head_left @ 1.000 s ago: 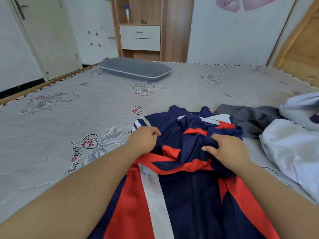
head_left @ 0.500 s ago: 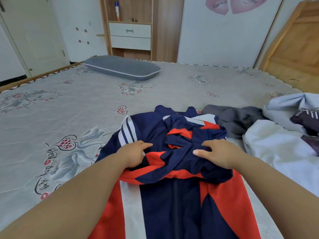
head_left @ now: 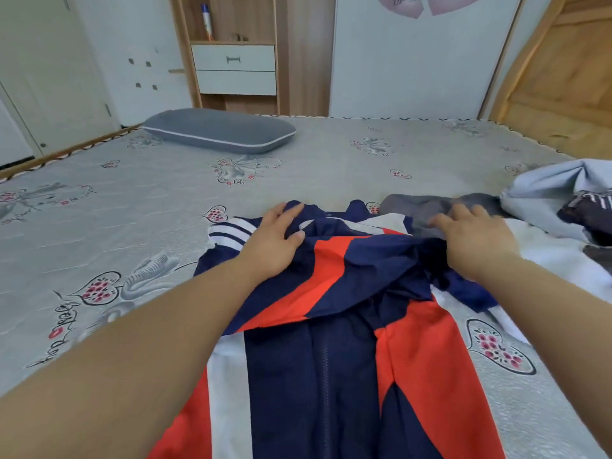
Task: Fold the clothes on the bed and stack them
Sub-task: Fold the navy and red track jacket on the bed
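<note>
Patterned bed [head_left: 139, 207] carries everything: left hand [head_left: 275, 240] rests flat, fingers spread, on the navy-and-red jacket [head_left: 334, 326]; right hand [head_left: 473, 240], seemingly relaxed, presses its far edge, just before grey clothes [head_left: 427, 207].

Head-worn camera looks forward and down, close over the bed [head_left: 331, 154].

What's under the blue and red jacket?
The jacket lies on the patterned mattress. Both hands rest on top of it. Anything else beneath it is covered.
</note>
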